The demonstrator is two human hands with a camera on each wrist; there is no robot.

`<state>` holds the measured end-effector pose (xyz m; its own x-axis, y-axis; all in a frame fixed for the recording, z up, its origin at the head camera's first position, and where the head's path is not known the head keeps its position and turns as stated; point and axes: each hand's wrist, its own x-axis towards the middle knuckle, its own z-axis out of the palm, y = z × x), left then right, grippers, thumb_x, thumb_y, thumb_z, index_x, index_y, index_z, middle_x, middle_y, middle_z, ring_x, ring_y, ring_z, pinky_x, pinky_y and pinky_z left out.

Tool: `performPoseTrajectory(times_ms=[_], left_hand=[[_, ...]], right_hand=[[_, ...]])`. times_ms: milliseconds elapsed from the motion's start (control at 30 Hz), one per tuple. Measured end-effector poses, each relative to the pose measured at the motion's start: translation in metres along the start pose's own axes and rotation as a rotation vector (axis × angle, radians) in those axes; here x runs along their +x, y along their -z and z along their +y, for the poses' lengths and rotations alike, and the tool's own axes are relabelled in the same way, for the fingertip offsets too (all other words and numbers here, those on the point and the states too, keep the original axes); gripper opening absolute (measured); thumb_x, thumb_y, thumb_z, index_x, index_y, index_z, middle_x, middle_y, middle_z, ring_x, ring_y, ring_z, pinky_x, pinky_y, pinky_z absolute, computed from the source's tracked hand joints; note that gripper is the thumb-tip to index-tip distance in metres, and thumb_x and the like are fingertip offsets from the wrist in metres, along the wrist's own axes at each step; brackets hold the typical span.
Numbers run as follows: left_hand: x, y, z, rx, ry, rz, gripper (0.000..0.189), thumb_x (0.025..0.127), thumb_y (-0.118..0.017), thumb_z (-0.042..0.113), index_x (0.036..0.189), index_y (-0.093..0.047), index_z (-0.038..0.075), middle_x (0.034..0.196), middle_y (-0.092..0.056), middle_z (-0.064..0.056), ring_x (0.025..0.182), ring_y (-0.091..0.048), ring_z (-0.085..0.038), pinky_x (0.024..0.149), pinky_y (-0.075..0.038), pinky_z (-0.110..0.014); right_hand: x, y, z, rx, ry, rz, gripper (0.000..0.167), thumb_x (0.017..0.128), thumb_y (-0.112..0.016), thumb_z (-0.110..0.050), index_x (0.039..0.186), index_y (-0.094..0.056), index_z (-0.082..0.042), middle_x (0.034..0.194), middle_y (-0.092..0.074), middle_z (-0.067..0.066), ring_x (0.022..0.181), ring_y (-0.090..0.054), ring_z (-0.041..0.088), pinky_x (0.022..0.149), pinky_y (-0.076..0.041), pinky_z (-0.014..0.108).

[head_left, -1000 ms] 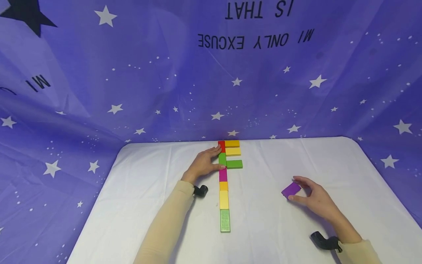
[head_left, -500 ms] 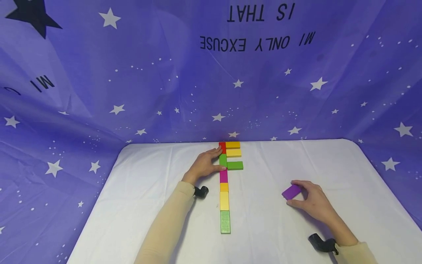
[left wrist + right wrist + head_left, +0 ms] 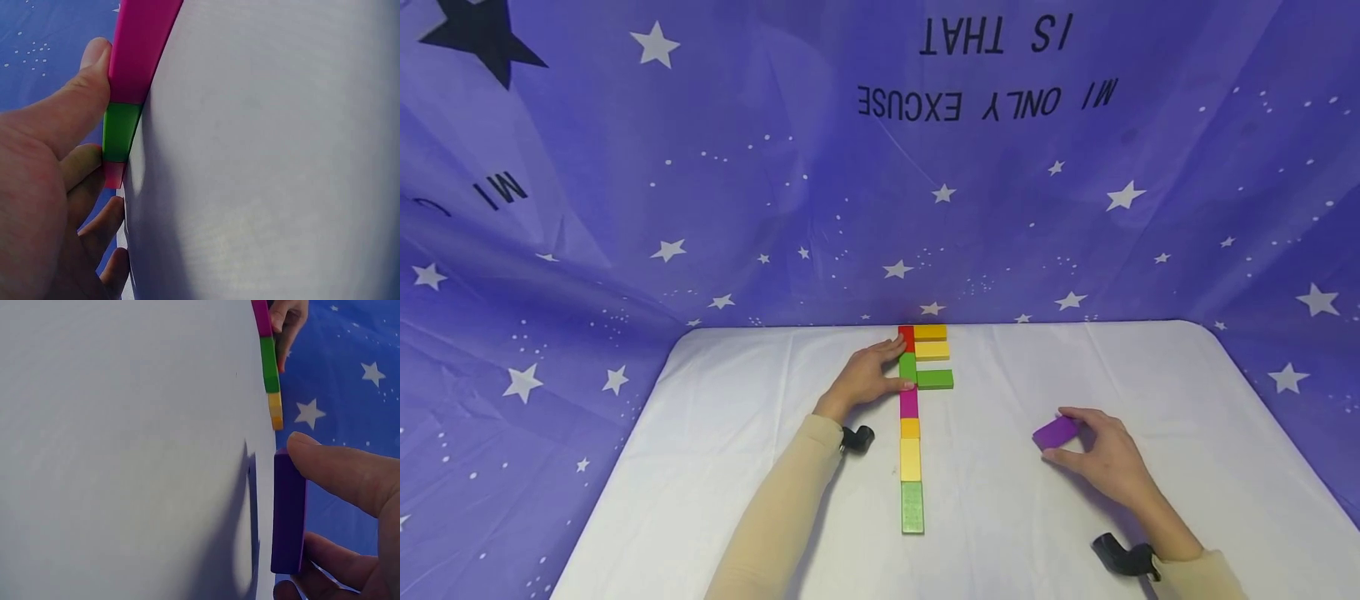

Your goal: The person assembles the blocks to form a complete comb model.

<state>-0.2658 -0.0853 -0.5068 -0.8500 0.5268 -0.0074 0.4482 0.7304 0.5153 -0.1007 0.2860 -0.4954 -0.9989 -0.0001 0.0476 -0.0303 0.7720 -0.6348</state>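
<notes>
In the head view my right hand [image 3: 1108,458] pinches a purple block [image 3: 1056,433] between thumb and fingers. The right wrist view has this purple block [image 3: 289,512] off the white cloth, its shadow lying apart from it. My left hand [image 3: 861,379] rests on the far part of a straight row of blocks, fingers at the red block [image 3: 907,337] and thumb by the green block [image 3: 907,365] and magenta block [image 3: 909,403]. Nearer in the row lie an orange block [image 3: 910,428], a yellow block [image 3: 910,458] and a light green block [image 3: 912,507].
Three blocks stick out rightward from the row: an orange one [image 3: 930,332], a yellow one [image 3: 932,351] and a green one [image 3: 936,380]. White cloth [image 3: 775,375] covers the table. A purple starry curtain [image 3: 820,192] hangs behind its far edge.
My right hand has shifted slightly left with the purple block, which has turned a little. The left hand keeps its place on the row.
</notes>
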Motion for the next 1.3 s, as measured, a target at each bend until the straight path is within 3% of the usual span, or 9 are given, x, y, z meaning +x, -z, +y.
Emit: performPoseTrajectory(times_ms=[333,733,1300], left_hand=[[-0.001,-0.002,0.002,-0.004,-0.003,0.002,0.085,0.086,-0.076,0.049,0.154,-0.040,0.013,0.160,-0.035,0.001,0.149,-0.030,-0.022,0.122,-0.023,-0.041],[-0.002,-0.002,0.004,-0.017,-0.017,0.007,0.085,0.086,-0.077,0.049,0.153,-0.042,0.012,0.160,-0.036,0.001,0.149,-0.031,-0.022,0.122,-0.024,-0.042],[-0.001,0.000,0.002,-0.008,0.003,0.010,0.085,0.086,-0.076,0.050,0.154,-0.042,0.014,0.160,-0.036,0.003,0.149,-0.030,-0.021,0.122,-0.024,-0.042]], right_hand=[[0.012,-0.016,-0.015,0.014,0.069,0.027,0.071,0.073,-0.090,-0.032,0.129,-0.062,0.003,0.131,-0.060,0.029,0.121,-0.047,0.050,0.098,-0.039,0.065],[0.017,-0.033,-0.026,0.041,0.044,0.032,0.073,0.073,-0.090,-0.035,0.130,-0.063,0.002,0.132,-0.060,0.028,0.122,-0.048,0.049,0.099,-0.039,0.064],[0.032,-0.052,-0.059,0.041,0.042,0.049,0.069,0.074,-0.089,-0.034,0.127,-0.065,0.004,0.127,-0.063,0.026,0.120,-0.051,0.046,0.101,-0.043,0.059]])
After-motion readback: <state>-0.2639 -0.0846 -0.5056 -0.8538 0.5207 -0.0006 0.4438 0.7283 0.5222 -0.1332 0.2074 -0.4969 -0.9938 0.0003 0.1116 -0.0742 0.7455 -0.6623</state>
